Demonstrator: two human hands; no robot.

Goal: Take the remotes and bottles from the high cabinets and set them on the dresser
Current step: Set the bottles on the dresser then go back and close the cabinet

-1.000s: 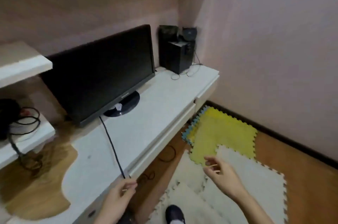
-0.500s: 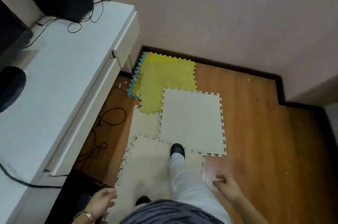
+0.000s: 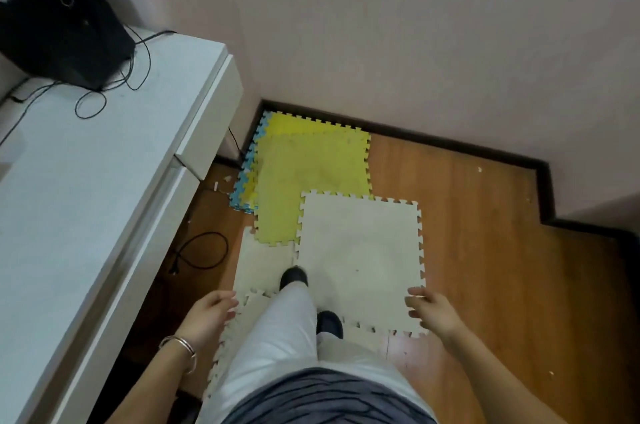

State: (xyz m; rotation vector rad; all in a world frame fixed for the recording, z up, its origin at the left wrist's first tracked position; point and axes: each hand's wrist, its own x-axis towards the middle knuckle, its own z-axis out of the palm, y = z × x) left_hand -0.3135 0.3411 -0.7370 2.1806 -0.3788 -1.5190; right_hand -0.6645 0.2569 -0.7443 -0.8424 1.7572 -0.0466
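Along the left side runs the white dresser, its surface carrying a black speaker and loose cables at the far end. Over the wooden floor lie a yellow foam mat and a white foam mat, where the person's black shoes stand. Left hand, a bracelet at its wrist, and right hand hang apart on either side of the legs, fingers loosely curled and holding nothing.

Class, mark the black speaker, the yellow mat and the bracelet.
black speaker (image 3: pixel 69 35), head view, its side face
yellow mat (image 3: pixel 311 167), head view, middle of surface
bracelet (image 3: pixel 188 351), head view, band at wrist
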